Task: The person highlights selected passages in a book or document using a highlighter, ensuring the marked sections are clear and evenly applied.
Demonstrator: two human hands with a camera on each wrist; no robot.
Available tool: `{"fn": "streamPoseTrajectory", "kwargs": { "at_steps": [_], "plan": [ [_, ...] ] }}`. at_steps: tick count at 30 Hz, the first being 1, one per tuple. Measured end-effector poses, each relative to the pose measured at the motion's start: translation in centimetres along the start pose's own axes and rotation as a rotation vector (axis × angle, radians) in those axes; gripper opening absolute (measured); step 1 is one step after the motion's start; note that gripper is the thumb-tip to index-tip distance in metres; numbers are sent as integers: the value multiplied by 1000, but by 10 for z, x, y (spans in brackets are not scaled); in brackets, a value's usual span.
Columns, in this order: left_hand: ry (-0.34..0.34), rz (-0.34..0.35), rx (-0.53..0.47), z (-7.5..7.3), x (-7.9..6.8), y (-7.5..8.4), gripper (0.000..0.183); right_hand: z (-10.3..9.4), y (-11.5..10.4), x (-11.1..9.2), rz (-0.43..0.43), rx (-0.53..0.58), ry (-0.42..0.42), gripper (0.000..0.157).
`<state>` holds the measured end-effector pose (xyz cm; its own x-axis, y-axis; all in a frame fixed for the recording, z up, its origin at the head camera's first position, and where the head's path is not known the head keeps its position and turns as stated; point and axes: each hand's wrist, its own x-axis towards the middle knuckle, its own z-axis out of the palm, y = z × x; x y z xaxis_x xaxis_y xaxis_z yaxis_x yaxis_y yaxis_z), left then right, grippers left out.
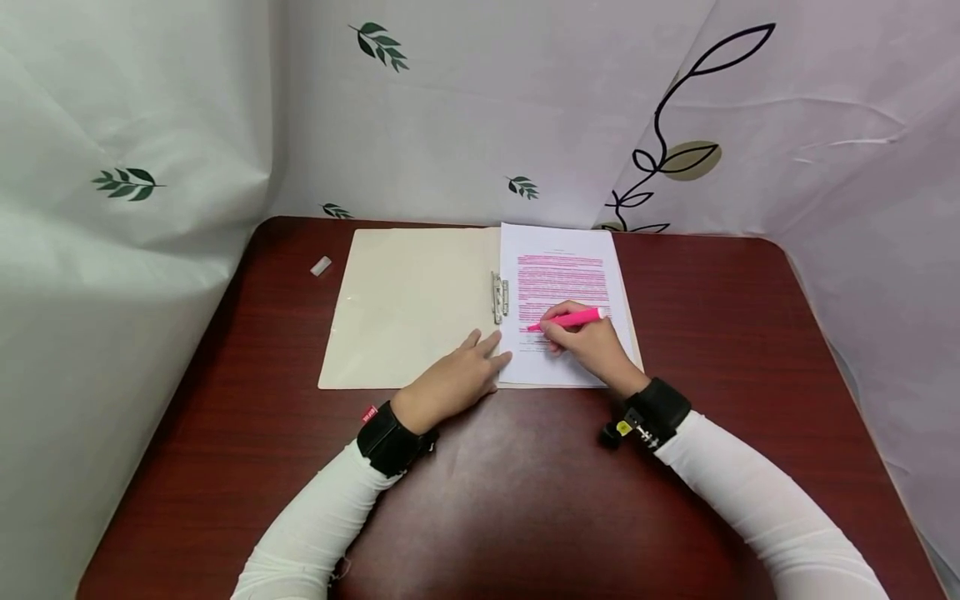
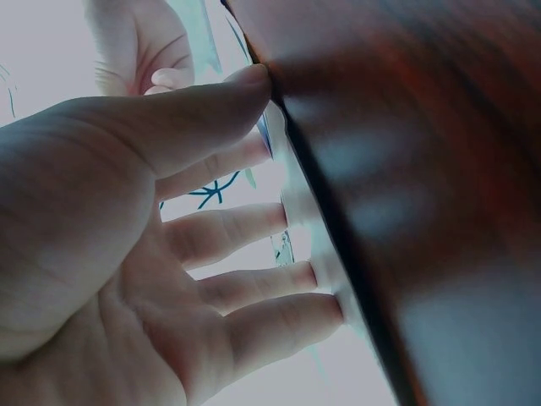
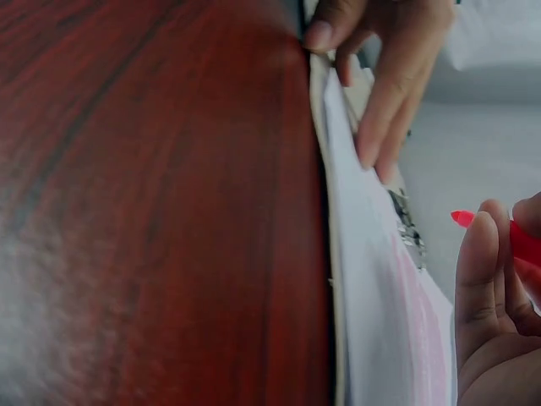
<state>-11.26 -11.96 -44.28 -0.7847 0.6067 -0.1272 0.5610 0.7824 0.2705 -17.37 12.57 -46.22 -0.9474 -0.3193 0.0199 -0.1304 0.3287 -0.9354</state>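
Note:
A pink highlighter (image 1: 577,318) is pinched between the thumb and fingers of my right hand (image 1: 594,343), its tip low on the printed text of a white paper stack (image 1: 558,367). Pink marking covers most of the lines above the tip. The paper lies on the right side of an opened cream folder (image 1: 412,300), beside a metal clip (image 1: 497,298) at the fold. My left hand (image 1: 457,375) rests with fingers spread at the folder's lower edge, fingertips on the paper's lower left corner. In the right wrist view the highlighter tip (image 3: 461,218) points out past the fingertips.
A small white eraser-like block (image 1: 321,267) lies on the dark red-brown table (image 1: 270,350), left of the folder. White curtains with leaf prints (image 1: 450,108) hang behind and along both sides of the table. Each wrist wears a black strap (image 1: 392,442).

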Motion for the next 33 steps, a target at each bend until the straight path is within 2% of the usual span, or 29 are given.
{"fn": "streamPoseTrajectory", "kwargs": {
  "at_steps": [11, 24, 33],
  "plan": [
    [3, 10, 13, -1, 1, 1, 51, 12, 9, -1, 83, -20, -34, 17],
    [-11, -7, 10, -1, 2, 0, 51, 16, 16, 0, 85, -46, -38, 21],
    [-9, -7, 12, 0, 2, 1, 51, 18, 16, -1, 58, -81, -33, 11]
  ]
}}
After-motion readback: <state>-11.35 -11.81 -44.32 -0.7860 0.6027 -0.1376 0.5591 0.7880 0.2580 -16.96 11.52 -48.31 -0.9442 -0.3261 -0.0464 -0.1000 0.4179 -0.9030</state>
